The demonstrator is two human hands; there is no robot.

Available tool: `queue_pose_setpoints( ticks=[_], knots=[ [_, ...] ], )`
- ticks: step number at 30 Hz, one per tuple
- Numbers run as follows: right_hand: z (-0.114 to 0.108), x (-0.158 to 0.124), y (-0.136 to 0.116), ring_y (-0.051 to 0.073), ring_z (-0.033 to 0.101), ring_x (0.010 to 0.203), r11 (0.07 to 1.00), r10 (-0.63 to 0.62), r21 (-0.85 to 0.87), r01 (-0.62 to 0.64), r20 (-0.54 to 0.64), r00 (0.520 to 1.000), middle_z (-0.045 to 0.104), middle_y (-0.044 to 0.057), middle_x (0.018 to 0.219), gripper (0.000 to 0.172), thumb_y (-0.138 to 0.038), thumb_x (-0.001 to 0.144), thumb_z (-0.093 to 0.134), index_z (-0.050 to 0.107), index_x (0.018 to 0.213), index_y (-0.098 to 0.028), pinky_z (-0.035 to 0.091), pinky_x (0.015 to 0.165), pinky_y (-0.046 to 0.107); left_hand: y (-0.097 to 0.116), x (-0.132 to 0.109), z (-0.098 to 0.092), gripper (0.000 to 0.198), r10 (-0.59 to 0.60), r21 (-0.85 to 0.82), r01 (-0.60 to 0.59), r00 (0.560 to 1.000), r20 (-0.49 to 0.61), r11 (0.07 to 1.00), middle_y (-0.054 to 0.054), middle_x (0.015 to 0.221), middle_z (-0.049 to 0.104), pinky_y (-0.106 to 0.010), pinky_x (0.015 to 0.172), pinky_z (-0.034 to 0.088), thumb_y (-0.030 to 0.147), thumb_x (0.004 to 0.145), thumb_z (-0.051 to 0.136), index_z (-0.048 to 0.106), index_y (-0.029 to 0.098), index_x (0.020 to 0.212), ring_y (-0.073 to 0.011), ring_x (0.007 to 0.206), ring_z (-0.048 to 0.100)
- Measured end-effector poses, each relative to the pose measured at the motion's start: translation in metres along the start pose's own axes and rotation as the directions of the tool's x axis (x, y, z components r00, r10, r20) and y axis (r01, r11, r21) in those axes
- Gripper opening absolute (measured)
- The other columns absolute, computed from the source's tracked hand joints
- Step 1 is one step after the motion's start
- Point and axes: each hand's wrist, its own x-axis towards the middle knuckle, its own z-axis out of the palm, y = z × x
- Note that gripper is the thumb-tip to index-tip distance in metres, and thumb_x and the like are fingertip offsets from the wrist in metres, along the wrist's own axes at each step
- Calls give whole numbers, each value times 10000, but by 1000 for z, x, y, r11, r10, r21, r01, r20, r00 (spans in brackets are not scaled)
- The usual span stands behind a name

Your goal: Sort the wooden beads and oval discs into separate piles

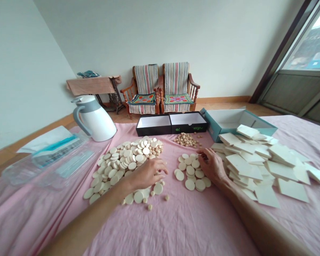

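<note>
A large pile of pale wooden discs (117, 163) spreads over the left of the pink cloth, with small wooden beads (155, 151) mixed in along its right side. My left hand (146, 173) is over this pile's right edge, palm down, its fingers loosely bent and apart with nothing visible in them. To the right lies a smaller group of wooden discs (190, 170). At that group's right side, my right hand (212, 164) has its fingers curled together; whatever is between the fingertips is hidden. A separate heap of small beads (186, 140) sits just beyond.
Square wooden boards (256, 160) lie heaped on the right before a teal box (216, 129). Two black open boxes (154, 131) stand at the back. A white jug (98, 122) and clear plastic packaging (58, 167) are on the left. Two chairs (146, 85) stand beyond.
</note>
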Motion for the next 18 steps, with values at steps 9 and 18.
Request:
queue_pose_setpoints(
  ticks=[9, 18],
  knots=[
    [5, 0, 5, 161, 573, 728, 999, -32, -14, 32, -10, 999, 621, 49, 837, 173, -186, 776, 458, 603, 871, -180, 449, 691, 274, -2, -9, 0, 167, -13, 187, -9, 993, 118, 982, -46, 830, 671, -279, 830, 458, 103, 817, 548, 694, 183, 798, -174, 878, 614],
    [5, -1, 4, 144, 567, 689, 1000, -21, 19, 21, -16, 1000, 607, 39, 818, 188, -169, 779, 462, 616, 887, -171, 444, 660, 254, -40, 70, 13, 216, -198, 87, 216, 963, -180, 973, -51, 853, 691, -249, 727, 486, 58, 733, 546, 707, 149, 845, -154, 762, 625]
  ],
)
